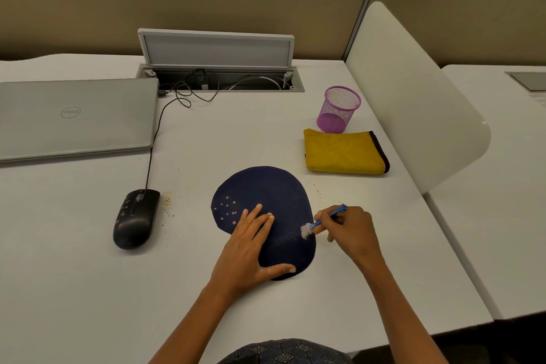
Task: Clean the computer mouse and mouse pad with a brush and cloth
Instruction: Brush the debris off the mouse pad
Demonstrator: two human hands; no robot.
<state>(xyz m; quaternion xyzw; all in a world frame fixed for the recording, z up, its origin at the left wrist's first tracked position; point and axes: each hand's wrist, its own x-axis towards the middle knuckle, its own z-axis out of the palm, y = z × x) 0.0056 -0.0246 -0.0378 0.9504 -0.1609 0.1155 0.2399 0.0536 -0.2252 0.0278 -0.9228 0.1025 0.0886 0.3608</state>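
Left hand [246, 248] flat, fingers straight, pinning the pad [283, 198] mid-desk; right hand [353, 230] pinching the brush [322, 221] at the pad's right edge. Risks — crumbs [227, 210] flicked onto the desk [88, 275], toward the cloth [344, 152]. Mouse [134, 217] left, still speckled.

There is one black computer mouse [136, 218], one round dark blue mouse pad [274, 192], one small blue brush [325, 220], one folded yellow cloth [344, 152], one purple mesh cup [338, 109], one closed grey laptop [75, 118] and two hands.
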